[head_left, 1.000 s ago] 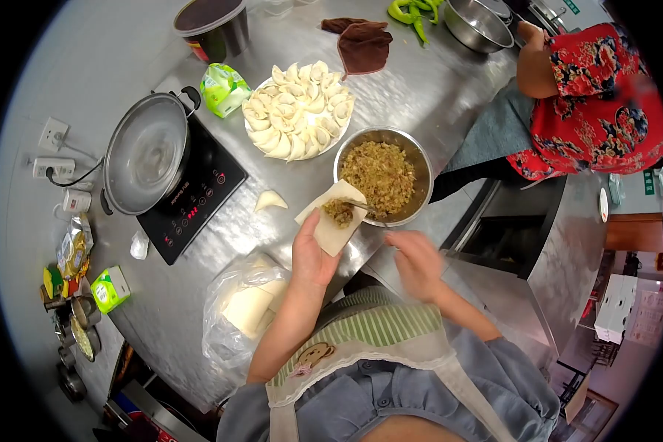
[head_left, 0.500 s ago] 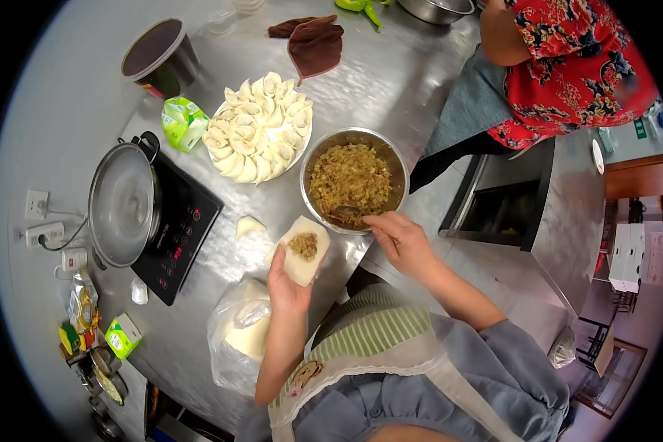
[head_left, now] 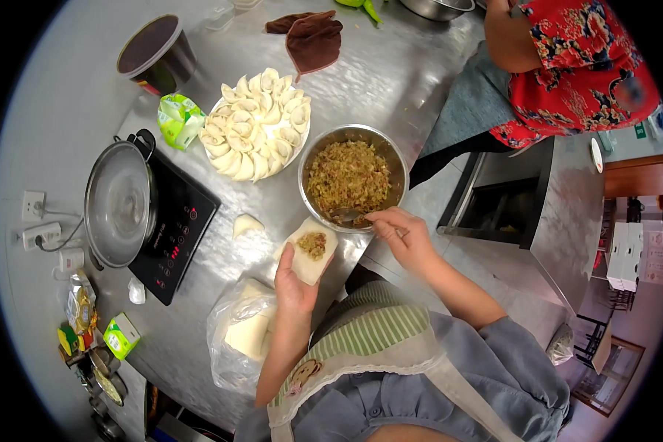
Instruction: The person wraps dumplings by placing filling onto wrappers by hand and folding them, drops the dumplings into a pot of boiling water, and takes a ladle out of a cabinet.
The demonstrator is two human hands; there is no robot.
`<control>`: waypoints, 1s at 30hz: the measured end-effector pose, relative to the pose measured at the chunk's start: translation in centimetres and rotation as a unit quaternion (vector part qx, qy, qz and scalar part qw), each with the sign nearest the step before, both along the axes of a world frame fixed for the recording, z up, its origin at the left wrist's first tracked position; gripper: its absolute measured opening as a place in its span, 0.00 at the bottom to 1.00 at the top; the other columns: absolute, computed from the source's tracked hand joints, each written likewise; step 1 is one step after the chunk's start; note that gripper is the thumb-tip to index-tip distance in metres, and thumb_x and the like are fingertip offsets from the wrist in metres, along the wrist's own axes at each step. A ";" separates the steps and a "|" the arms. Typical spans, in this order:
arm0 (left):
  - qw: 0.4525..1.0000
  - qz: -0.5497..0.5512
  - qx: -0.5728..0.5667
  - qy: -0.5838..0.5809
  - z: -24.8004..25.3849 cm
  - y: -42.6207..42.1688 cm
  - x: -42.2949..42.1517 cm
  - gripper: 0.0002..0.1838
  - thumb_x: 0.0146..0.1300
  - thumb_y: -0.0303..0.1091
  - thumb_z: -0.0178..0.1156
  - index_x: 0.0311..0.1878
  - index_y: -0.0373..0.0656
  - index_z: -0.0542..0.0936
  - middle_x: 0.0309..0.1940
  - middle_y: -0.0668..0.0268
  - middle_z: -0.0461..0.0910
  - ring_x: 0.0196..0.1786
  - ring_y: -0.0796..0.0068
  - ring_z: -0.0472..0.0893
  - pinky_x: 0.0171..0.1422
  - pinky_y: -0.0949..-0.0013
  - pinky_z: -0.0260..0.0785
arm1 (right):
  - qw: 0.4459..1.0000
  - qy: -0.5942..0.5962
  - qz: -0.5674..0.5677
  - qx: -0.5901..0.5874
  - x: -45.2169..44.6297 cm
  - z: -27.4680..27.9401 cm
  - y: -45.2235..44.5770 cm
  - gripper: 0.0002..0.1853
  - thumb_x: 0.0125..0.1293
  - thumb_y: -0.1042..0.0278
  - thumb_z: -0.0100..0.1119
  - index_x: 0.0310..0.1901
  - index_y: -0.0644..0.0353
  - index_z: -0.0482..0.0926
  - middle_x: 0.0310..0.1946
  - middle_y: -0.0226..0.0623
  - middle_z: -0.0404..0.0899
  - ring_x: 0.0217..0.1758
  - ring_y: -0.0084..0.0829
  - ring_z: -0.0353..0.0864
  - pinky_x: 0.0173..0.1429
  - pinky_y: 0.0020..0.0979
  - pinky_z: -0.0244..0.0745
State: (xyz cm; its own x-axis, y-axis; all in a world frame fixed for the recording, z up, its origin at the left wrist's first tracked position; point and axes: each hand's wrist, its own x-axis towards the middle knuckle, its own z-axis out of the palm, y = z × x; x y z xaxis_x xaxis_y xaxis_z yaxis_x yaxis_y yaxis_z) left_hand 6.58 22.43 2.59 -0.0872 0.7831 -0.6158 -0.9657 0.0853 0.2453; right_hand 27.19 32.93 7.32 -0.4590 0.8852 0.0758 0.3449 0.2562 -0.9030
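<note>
On my left hand [head_left: 296, 289] lies a flat dumpling wrapper [head_left: 308, 271], my thumb pressing its left edge. A mound of chopped filling [head_left: 311, 246] sits on the wrapper. My right hand [head_left: 404, 237] pinches the handle of a spoon [head_left: 345, 216], whose bowl rests in the filling at the near side of a steel bowl [head_left: 401, 180]. Beyond, to the left of that bowl, a plate of folded dumplings [head_left: 254, 132] stands on the steel table. One loose wrapper [head_left: 247, 225] lies left of my left hand, and a plastic bag of wrappers [head_left: 247, 335] is beside my left forearm.
At the left, a lidded pan [head_left: 121, 206] stands on a black induction cooker [head_left: 173, 243]. A tall tub [head_left: 158, 55], a green packet [head_left: 179, 120] and a brown cloth [head_left: 314, 43] are farther back. Another person in a red floral top [head_left: 578, 66] stands at the far right.
My left hand and the wrapper have shifted slightly to the right, closer to the steel bowl. My right hand has moved a little to the right, keeping the spoon in the filling.
</note>
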 end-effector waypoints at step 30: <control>0.998 0.032 0.053 -0.001 2.7 -0.2 -0.3 0.25 0.76 0.40 0.46 0.68 0.34 0.64 0.66 0.52 0.70 0.67 0.54 0.72 0.71 0.48 0.66 | 0.961 -0.008 0.098 0.257 -2.4 6.1 -3.0 0.10 0.63 0.81 0.58 0.46 0.63 0.81 0.33 0.41 0.80 0.30 0.37 0.79 0.34 0.30 0.74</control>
